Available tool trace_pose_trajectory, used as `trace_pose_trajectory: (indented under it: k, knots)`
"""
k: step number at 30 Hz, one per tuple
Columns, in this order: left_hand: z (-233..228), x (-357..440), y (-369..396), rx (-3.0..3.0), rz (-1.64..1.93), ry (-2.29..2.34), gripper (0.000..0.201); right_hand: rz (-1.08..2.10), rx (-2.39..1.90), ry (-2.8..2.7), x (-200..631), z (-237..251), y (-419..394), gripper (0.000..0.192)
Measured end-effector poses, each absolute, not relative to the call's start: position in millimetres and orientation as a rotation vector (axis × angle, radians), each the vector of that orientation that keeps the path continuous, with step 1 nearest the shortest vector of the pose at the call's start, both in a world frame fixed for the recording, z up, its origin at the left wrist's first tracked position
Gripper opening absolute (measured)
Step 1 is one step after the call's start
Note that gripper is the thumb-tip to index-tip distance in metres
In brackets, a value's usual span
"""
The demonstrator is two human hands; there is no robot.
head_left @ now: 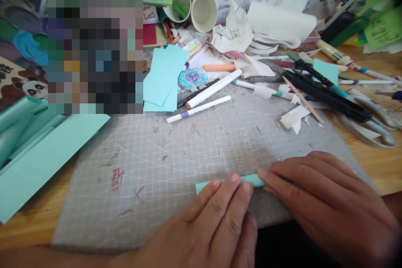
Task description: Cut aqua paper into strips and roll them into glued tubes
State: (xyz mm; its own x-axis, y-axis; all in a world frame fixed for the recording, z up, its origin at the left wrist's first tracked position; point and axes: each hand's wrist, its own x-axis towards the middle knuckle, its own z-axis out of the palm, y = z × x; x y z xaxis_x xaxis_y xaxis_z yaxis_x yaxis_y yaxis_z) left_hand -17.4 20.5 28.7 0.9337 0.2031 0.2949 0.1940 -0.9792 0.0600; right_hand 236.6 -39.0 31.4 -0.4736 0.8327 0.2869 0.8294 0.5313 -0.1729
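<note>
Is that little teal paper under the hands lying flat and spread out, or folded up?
Folded or rolled; which, cannot tell. The teal paper shows only as a narrow strip pressed under the left hand and right hand.

We see only a sliver of the teal strip between our left hand and right hand; a pixelated block hides the clutter behind; our wrists run off the bottom edge
</note>
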Motion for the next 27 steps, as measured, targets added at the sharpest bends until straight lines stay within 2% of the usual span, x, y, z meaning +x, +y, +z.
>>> trace_pose_trajectory:
  k: [6, 12, 18, 27]
  knots:
    - [27.6, -17.1, 25.6, 3.053, 0.506, 0.350, 0.028, 0.112, -1.446, -2.388, 229.5, 37.0, -37.2, 0.029]
    - [18.6, -17.2, 39.5, 2.937, 0.775, 0.362, 0.037, 0.080, -1.431, -2.320, 227.6, 37.0, -29.7, 0.022]
    - [19.8, -22.1, 51.2, 2.783, 0.543, 0.379, 0.038, 0.078, -1.442, -2.274, 227.2, 37.7, -22.8, 0.016]
    - [31.0, -27.4, 66.1, 2.871, 0.415, 0.193, 0.042, 0.053, -1.433, -2.268, 228.6, 34.4, -21.6, 0.016]
